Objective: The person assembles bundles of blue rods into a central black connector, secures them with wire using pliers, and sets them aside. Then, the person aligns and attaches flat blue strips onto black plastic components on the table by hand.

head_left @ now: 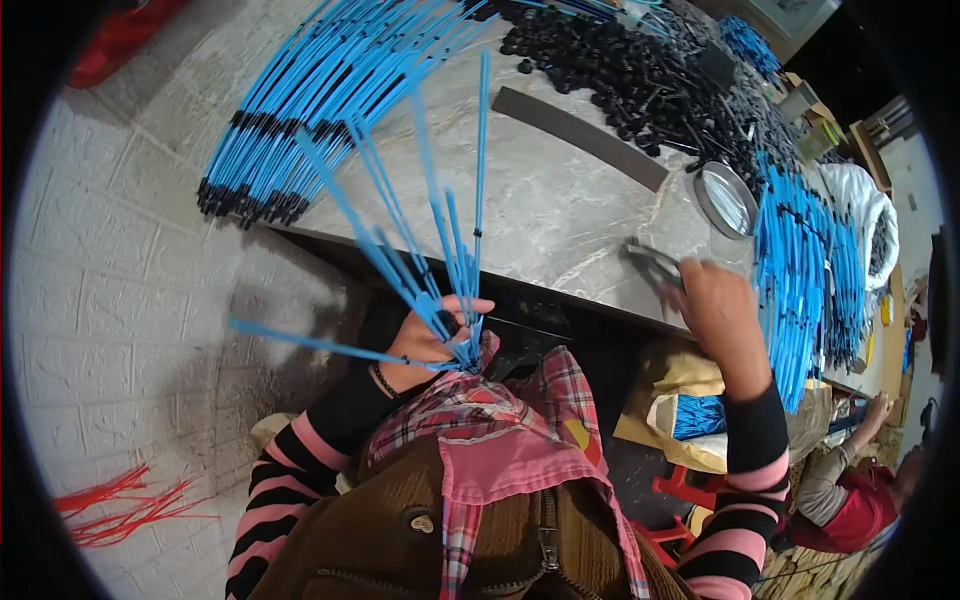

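My left hand (440,335) is closed round the lower ends of several thin blue rods (390,235) with black fittings. The rods fan upward in front of the table edge, and one sticks out to the left; some are smeared by motion. Over the table's right front edge, my right hand (715,305) is closed on a small grey hand tool (655,262), whose exact kind is too blurred to make out. The tool's tip lies over the grey marbled tabletop (560,235), apart from the rods.
A large bundle of blue rods (290,130) lies at the table's left, and more blue rods (790,270) at its right. Near a round metal dish (727,200) are a dark flat strip (580,137) and a heap of black parts (640,80). Another person (850,500) is at lower right.
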A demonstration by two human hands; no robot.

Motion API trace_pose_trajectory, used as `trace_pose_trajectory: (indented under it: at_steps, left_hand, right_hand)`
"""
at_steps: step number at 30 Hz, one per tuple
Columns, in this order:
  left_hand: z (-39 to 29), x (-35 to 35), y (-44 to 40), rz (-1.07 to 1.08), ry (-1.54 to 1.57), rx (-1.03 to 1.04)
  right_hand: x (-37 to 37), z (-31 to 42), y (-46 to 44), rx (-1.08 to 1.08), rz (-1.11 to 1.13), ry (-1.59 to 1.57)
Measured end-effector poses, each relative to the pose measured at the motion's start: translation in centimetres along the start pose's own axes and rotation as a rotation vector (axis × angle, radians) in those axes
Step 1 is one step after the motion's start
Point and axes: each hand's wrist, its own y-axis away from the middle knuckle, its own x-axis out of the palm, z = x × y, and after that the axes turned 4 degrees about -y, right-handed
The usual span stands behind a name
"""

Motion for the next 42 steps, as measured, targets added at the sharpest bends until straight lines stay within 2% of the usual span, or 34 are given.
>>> trace_pose_trajectory:
  at_steps: [2,5,7,9,10,11,12,13,15,16,22,26,27,29,30,33,35,36,39,42]
  left_hand:
    - [0.1,0.4,-0.2,0.007,-0.036,0.039]
    - [-0.1,1.1,0.2,-0.088,-0.129,0.002]
    - [0.8,0.8,-0.3,-0.072,-0.14,0.001]
    - [1.1,-0.2,0.0,-0.086,-0.162,-0.012]
    - [0.8,-0.1,0.3,-0.101,-0.177,-0.018]
    - [0.6,0.7,0.1,-0.064,-0.059,-0.037]
    - [0.3,1.5,-0.3,-0.026,0.054,-0.057]
    - [0.0,1.8,-0.4,0.005,0.159,-0.075]
    - [9.2,-5.1,-0.2,0.044,-0.338,-0.066]
    - [8.4,-5.0,0.1,0.017,-0.357,-0.067]
    - [-0.1,0.8,0.4,-0.016,-0.03,0.028]
    - [4.9,-2.7,0.7,-0.041,0.01,0.092]
    - [4.1,-1.8,0.0,-0.022,0.024,0.097]
    - [1.7,0.0,-1.1,0.189,0.378,0.344]
    - [1.4,-0.6,-1.0,0.203,0.389,0.341]
    - [0.8,-4.3,0.5,-0.001,-0.223,-0.253]
    - [6.1,-5.3,1.7,-0.202,-0.456,-0.01]
    - [4.6,-4.2,1.5,-0.204,-0.455,-0.011]
    - [-0.4,-0.4,1.1,-0.093,0.054,0.016]
    - [2.7,-1.4,0.8,-0.091,0.214,0.104]
  right_hand:
    - [1.1,-1.7,-0.9,-0.012,-0.129,0.08]
    - [-0.1,-0.9,-0.9,-0.041,-0.157,0.105]
    - [-1.3,1.0,-1.1,-0.056,-0.183,0.096]
    - [-5.7,4.5,-0.6,-0.172,-0.155,0.159]
    - [-8.3,6.7,-0.6,-0.175,-0.044,0.138]
    - [-11.1,8.7,-0.6,-0.177,0.068,0.118]
    - [-13.0,10.3,0.0,-0.402,-0.235,0.297]
    - [-15.0,12.4,0.2,-0.374,-0.186,0.203]
    - [-15.4,13.7,-0.9,-0.381,-0.167,0.075]
    - [-15.2,14.4,-1.5,-0.407,-0.178,0.051]
    - [-15.0,16.3,-3.8,-0.523,-0.197,-0.007]
    - [-15.1,15.7,-4.1,-0.506,-0.16,0.043]
    - [-15.2,15.5,-4.0,-0.498,-0.147,0.057]
    - [-15.6,15.0,-3.9,-0.479,-0.13,0.078]
    - [-15.7,14.8,-3.7,-0.47,-0.119,0.083]
    - [-15.6,14.2,-3.3,-0.443,-0.08,0.085]
    - [-15.6,14.1,-3.2,-0.446,-0.065,0.074]
    - [-15.5,14.2,-3.3,-0.452,-0.059,0.067]
    - [-15.5,14.8,-3.7,-0.488,-0.047,0.037]
    - [-15.5,15.4,-4.2,-0.543,-0.044,0.014]
